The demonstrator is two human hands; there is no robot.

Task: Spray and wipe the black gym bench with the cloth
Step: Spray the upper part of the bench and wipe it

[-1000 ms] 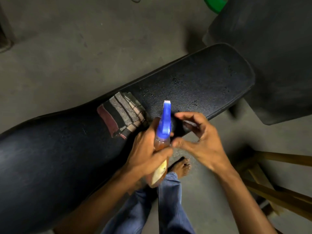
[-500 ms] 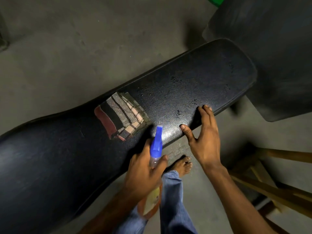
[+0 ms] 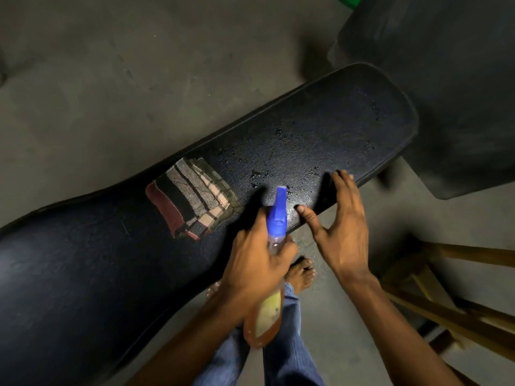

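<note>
The spray bottle (image 3: 274,257) is being gripped around its neck by the left hand (image 3: 257,260), fingers closed on it, with the blue nozzle (image 3: 278,211) being pointed toward twelve o'clock over the bench pad and the amber body with its yellow label being angled down toward six o'clock. At three o'clock of the nozzle, the right hand (image 3: 341,227) is being held spread wide and empty; its fingertips are being rested on the near edge of the black gym bench (image 3: 320,140) and its thumb is lying on the pad just beside the nozzle. Droplets are being shown scattered on the pad from twelve to two o'clock of the hands. The folded striped cloth (image 3: 192,199) is lying flat on the bench at about ten o'clock of the left hand, near it but apart, touched by neither hand. Below the hands, at six o'clock, blue jeans (image 3: 281,355) and a bare foot (image 3: 302,274) are being seen on the concrete floor (image 3: 111,93). A wooden frame (image 3: 446,302) is standing at four o'clock, and a dark panel (image 3: 446,79) at one o'clock.
</note>
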